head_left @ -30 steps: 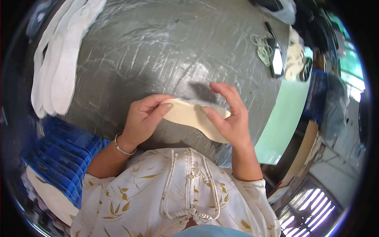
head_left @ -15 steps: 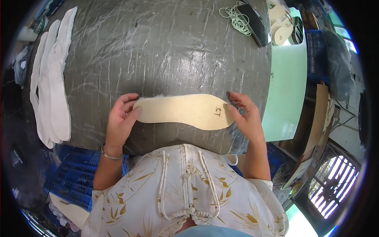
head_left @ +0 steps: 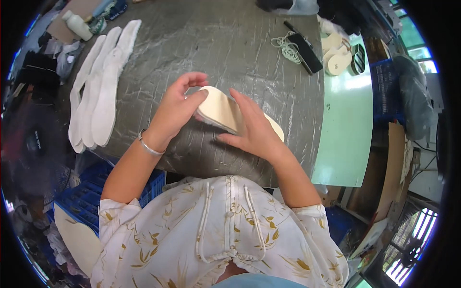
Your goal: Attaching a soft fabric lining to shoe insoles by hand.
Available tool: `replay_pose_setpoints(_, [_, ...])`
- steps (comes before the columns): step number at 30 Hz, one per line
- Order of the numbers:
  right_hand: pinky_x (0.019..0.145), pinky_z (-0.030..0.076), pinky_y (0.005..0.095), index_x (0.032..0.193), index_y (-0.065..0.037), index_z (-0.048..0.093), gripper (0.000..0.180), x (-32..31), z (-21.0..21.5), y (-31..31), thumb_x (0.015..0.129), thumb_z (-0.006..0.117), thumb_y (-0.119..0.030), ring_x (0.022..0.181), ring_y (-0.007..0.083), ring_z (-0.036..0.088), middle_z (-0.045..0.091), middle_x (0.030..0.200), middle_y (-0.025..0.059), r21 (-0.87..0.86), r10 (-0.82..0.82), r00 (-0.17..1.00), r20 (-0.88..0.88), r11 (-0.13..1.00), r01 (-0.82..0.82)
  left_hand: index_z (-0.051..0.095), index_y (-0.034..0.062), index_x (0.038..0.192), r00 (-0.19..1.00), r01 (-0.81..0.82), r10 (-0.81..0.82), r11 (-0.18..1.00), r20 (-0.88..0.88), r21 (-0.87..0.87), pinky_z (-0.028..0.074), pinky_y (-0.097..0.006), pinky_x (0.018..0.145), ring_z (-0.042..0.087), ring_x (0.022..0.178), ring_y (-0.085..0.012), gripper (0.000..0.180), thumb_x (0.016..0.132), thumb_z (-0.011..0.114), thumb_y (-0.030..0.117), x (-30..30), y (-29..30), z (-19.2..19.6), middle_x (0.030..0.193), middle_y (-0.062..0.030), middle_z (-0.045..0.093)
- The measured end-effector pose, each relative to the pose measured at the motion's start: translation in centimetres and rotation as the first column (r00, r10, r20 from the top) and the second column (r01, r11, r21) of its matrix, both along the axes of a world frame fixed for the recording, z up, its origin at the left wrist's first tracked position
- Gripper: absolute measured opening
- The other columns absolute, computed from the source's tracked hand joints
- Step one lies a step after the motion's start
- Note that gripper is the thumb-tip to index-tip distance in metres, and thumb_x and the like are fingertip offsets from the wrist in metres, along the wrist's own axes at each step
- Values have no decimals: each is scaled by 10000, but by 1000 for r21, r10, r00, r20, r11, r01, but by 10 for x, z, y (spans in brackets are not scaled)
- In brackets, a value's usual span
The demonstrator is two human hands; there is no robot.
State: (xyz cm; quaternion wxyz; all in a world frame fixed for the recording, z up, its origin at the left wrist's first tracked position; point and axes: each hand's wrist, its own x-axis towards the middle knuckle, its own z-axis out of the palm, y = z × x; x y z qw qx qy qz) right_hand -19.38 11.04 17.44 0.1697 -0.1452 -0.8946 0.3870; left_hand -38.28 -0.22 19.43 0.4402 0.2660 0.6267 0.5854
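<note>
A cream insole (head_left: 220,109) with a fluffy white underside is held slantwise over the grey, plastic-covered table. At its left end, my left hand (head_left: 174,109) is closed with the thumb on the top face and the fingers beyond the edge. Across its middle lies my right hand (head_left: 259,128), thumb at the near edge and fingers toward the far edge, hiding part of the cream face. The insole's other end shows past my right hand. Several white fleece insoles (head_left: 104,105) rest side by side, overlapping, to the left of my left hand.
A black phone (head_left: 307,55), a pen and a coiled pale cord (head_left: 287,50) lie at the far right. Beyond the table's right edge is a pale green board (head_left: 343,129) with cream insole pieces (head_left: 337,62). Blue crates (head_left: 91,189) stand below left.
The insole has turned from level to slanting, its left end raised and farther away. My right hand has moved from its right end to across its middle. The view has shifted.
</note>
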Motion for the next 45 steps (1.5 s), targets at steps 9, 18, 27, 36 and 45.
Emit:
replay_pose_setpoints(9, [1045, 435, 405, 1446, -10, 382, 905, 0, 21, 6, 714, 861, -244, 1256, 330, 529, 530, 1354, 200, -265, -84, 994, -69, 962, 63, 589, 43, 1193, 982, 126, -106, 985, -157, 120, 480, -235, 594, 581, 859, -76, 309, 889, 601, 97, 14, 30, 52, 1124, -31, 588])
replay_pose_setpoints(18, [992, 488, 396, 1386, -18, 440, 685, 30, 60, 31, 804, 779, -142, 1144, 209, 594, 583, 1293, 93, -793, -204, 892, -402, 564, -229, 416, 39, 1434, 937, 236, -141, 932, -321, 277, 446, -314, 972, 561, 1159, -162, 568, 963, 615, 289, 20, 31, 56, 1333, -86, 563])
replay_pose_setpoints(27, [1084, 416, 494, 1465, -69, 339, 907, 67, 20, 13, 767, 823, -386, 1317, 300, 483, 482, 1433, 135, -861, -408, 797, -445, 440, -256, 588, 5, 1265, 833, 532, -527, 846, -167, -14, 489, -295, 922, 626, 1024, -130, 467, 822, 714, 84, 47, 3, 35, 1124, -42, 672])
replay_pose_setpoints(36, [1054, 450, 350, 1484, -28, 338, 664, 141, -54, 9, 881, 613, 16, 1261, 238, 538, 519, 1385, 173, -922, -461, 862, -210, 387, -18, 668, 84, 1149, 346, 454, -391, 865, -853, -212, 498, -367, 712, 616, 781, -300, 428, 729, 633, 8, 51, -13, -2, 883, -117, 631])
replay_pose_setpoints(45, [865, 485, 381, 1017, -58, 706, 269, 117, -37, -10, 754, 764, -43, 1004, 283, 609, 650, 1081, 102, -67, -403, 880, -252, 914, 399, 646, 81, 1167, 301, 417, -380, 877, -874, -238, 490, -380, 706, 597, 803, -300, 451, 721, 669, 15, 59, -19, -19, 898, -105, 615])
